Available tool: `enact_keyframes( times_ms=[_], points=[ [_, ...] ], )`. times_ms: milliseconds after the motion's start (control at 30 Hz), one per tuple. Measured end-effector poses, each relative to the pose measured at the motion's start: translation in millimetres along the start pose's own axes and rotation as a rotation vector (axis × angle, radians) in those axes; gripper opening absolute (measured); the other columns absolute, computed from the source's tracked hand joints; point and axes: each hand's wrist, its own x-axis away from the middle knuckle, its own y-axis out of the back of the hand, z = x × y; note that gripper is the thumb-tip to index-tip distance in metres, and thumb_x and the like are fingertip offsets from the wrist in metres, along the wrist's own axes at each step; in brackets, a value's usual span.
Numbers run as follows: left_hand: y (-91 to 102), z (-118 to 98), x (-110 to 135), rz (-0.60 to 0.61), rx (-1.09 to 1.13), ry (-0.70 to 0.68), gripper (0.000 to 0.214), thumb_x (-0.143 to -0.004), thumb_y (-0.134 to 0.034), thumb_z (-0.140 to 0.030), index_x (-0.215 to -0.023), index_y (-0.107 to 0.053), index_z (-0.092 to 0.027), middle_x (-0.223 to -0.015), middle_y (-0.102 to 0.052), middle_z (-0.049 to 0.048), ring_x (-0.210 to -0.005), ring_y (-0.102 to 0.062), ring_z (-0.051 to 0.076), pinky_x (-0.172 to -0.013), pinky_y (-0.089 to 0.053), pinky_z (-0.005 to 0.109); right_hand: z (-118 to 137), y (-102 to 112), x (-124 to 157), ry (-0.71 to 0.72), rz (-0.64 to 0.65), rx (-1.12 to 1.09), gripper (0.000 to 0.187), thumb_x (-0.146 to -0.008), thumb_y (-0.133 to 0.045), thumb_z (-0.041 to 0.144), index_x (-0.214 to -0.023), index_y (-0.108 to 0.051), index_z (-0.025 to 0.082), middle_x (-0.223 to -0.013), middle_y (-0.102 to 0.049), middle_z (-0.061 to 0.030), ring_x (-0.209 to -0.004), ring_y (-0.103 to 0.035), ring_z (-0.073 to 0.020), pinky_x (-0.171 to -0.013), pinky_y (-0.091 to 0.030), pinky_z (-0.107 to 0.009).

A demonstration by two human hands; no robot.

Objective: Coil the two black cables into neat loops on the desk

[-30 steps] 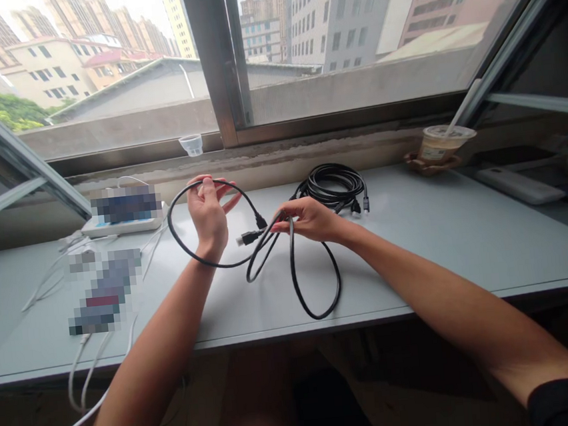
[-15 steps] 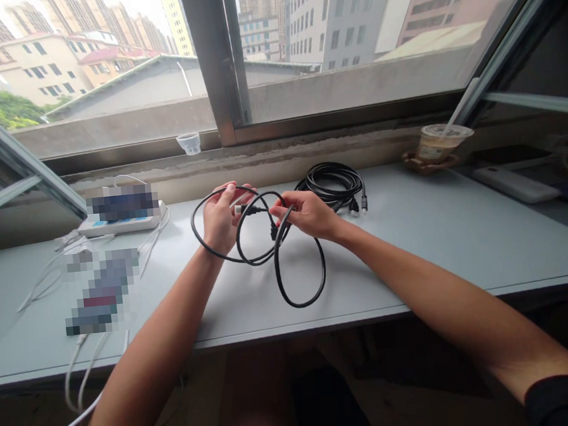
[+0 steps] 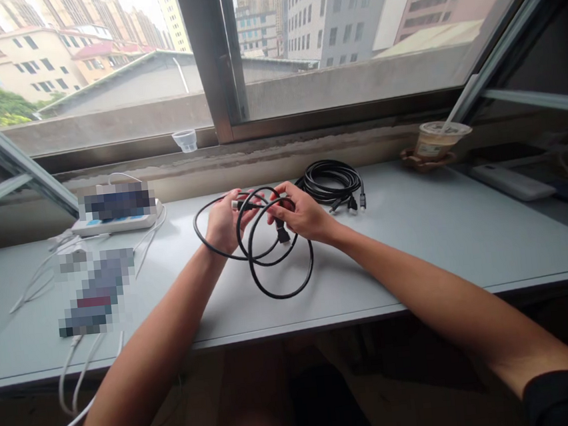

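Note:
A black cable [image 3: 280, 292] hangs in several overlapping loops above the grey desk [image 3: 418, 247], held by both hands. My left hand [image 3: 223, 224] is closed on the loops at their left side, its fingers curled round the strands. My right hand [image 3: 302, 215] is closed on the same cable at the top right, pinching the strands close to a black plug [image 3: 282, 234] that dangles just below its fingers. The two hands sit close together, almost touching, in the middle of the desk.
A second coiled black cable [image 3: 334, 181] lies behind my right hand. A white box [image 3: 114, 224], blurred items and white cords [image 3: 73, 374] sit at the left. A lidded drink cup [image 3: 435, 141] with a straw stands at the back right by a white bar [image 3: 509, 182]. A small clear cup [image 3: 184, 141] rests on the window sill.
My hands have come together and the cable, spread in wide open loops a second ago, is now gathered into smaller stacked loops. The view has shifted slightly.

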Motion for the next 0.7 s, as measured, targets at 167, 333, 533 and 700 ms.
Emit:
enact_keyframes(
  times_ms=[167,333,533,700],
  points=[
    [-5.8,-13.5,15.0,0.137,-0.060,0.202,0.027,-0.096,-0.072,-0.043,-0.101,-0.063,-0.017,-0.095,-0.080,0.0128,-0.084,-0.082,0.025,-0.075,-0.067,0.034,-3.2,4.4,-0.7,0.004,-0.025,0.063,0.056,-0.086,-0.079,0.061,-0.111,-0.043,0.026,-0.066,-0.063,0.0071,-0.055,-0.057,-0.0137,-0.052,-0.043,-0.026],
    [5.4,-18.6,14.1,0.340,-0.193,0.190,0.030,-0.087,-0.083,-0.028,-0.112,-0.072,-0.014,-0.097,-0.081,0.0135,-0.085,-0.082,0.023,-0.077,-0.064,0.029,1.5,12.4,-1.0,-0.074,0.012,0.116,0.052,-0.083,-0.082,0.053,-0.111,-0.050,0.024,-0.066,-0.061,0.0072,-0.055,-0.058,-0.0134,-0.052,-0.043,-0.025],
    [28.5,-30.6,5.1,0.558,-0.334,0.182,0.054,-0.081,-0.091,-0.032,-0.129,-0.073,-0.015,-0.116,-0.080,0.0163,-0.091,-0.076,0.018,-0.080,-0.056,0.026,15.1,26.8,0.8,-0.188,0.182,0.087,0.068,-0.074,-0.092,0.037,-0.129,-0.056,0.020,-0.077,-0.064,0.0057,-0.065,-0.060,-0.0119,-0.059,-0.047,-0.024],
    [45.5,-42.1,1.3,0.655,-0.523,0.324,0.054,-0.078,-0.090,-0.030,-0.128,-0.077,-0.013,-0.110,-0.078,0.0167,-0.090,-0.070,0.018,-0.085,-0.051,0.032,27.6,36.4,1.7,-0.255,0.149,0.106,0.051,-0.072,-0.094,0.039,-0.108,-0.066,0.017,-0.072,-0.066,0.0025,-0.063,-0.060,-0.0122,-0.058,-0.049,-0.025]
  ],
)
